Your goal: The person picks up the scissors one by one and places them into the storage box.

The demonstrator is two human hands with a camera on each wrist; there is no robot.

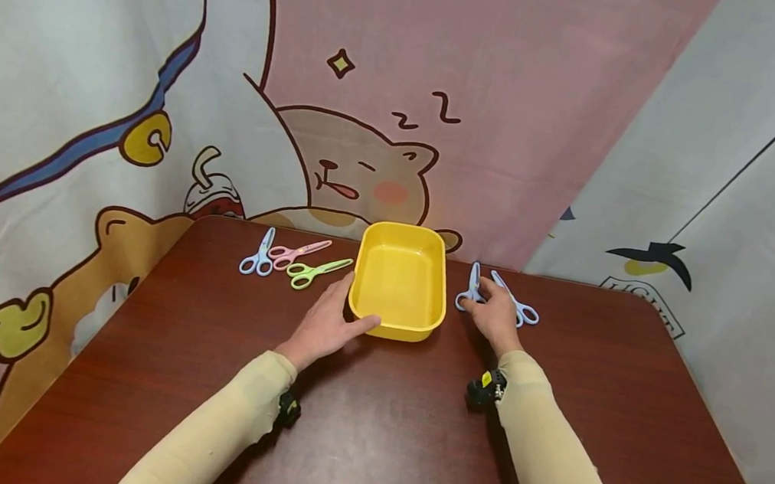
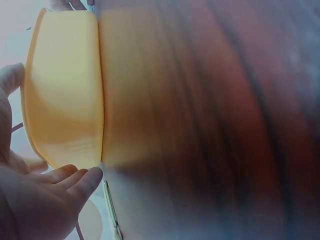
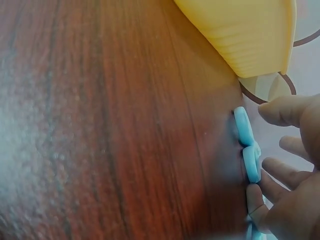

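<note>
A yellow plastic tray stands near the back of the table. My left hand rests against its front left corner, thumb by the front rim and fingers along the left side. In the left wrist view the extended fingertips touch the tray's wall. To the tray's right lies a pair of blue scissors, with my right hand over it. The right wrist view shows the thumb apart from the fingers beside the blue handles, not pinching them. A second pair of blue scissors lies partly under that hand.
Left of the tray lie three more scissors: blue, pink and green. The brown wooden table ends just behind the tray, where a printed cartoon curtain hangs.
</note>
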